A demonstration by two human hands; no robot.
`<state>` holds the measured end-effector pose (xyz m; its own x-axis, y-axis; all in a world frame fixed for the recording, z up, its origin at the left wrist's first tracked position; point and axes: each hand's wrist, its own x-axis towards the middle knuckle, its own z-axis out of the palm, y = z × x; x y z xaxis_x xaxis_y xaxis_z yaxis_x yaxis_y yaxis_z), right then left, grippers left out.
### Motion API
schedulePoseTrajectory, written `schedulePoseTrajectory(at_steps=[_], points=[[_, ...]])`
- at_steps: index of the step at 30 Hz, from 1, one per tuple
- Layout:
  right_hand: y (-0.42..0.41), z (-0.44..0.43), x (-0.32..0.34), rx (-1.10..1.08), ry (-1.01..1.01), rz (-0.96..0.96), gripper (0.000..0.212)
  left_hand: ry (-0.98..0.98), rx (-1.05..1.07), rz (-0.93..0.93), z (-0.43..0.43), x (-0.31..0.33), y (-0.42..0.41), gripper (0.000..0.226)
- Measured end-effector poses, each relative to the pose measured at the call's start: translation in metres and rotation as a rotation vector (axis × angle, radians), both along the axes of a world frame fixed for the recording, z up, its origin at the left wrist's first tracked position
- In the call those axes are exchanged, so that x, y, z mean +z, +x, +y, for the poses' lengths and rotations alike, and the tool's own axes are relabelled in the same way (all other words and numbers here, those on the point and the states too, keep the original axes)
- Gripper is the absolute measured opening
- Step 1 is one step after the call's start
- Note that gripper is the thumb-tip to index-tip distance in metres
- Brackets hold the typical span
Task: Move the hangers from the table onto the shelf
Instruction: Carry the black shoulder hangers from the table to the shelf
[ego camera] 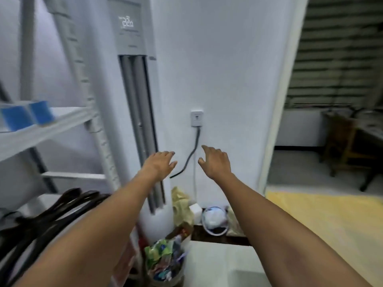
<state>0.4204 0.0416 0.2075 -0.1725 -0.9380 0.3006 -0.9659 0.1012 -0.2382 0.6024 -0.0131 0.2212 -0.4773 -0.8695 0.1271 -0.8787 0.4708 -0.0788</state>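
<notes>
Centrally, your left hand (160, 162) and right hand (215, 161) reach forward, fingers loosely spread, holding nothing. Dark, glossy, curved hangers (51, 216) lie piled at lower left, beneath the white metal shelf (62, 121); a smooth white air conditioner (132, 79) stands against the plain wall (228, 69)

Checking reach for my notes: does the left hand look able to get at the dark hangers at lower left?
Probably yes: the left hand is open and empty, and the hangers lie uncovered beside its forearm, nothing between. It would need to pull back and down.
</notes>
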Motion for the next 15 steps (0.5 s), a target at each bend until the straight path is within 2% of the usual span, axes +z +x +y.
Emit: schedulePoseTrajectory(at_steps=[7,15], points=[[-0.168,0.037,0.0,-0.275,-0.013,0.008,0.054,-0.064,-0.225,0.041,-0.004,0.018,-0.185,0.05],[-0.314,0.148,-0.041,-0.623,0.075,-0.045,0.059,-0.01,-0.577,0.007,0.052,-0.026,-0.367,0.051]])
